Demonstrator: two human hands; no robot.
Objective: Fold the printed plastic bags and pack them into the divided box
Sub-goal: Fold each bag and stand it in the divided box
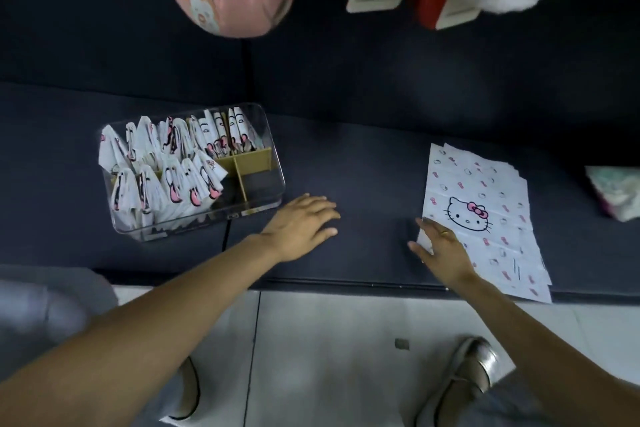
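The right hand [446, 250], fingers straight and holding nothing, rests on the near-left corner of the flat stack of white cat-printed plastic bags [485, 215], seemingly about to peel off the top sheet for folding, while the left hand [301, 225] lies flat and empty just right of the clear divided box [273, 156], nearly full.

Dim, soft overall blur, wide-angle edge distortion, faint shadows

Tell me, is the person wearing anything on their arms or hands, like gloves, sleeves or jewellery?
No gloves and no sleeves in view: both forearms are bare down to the wrists. The left hand wears nothing visible. The right hand has a thin gold-coloured ring on one finger. No watch or bracelet shows on either wrist.
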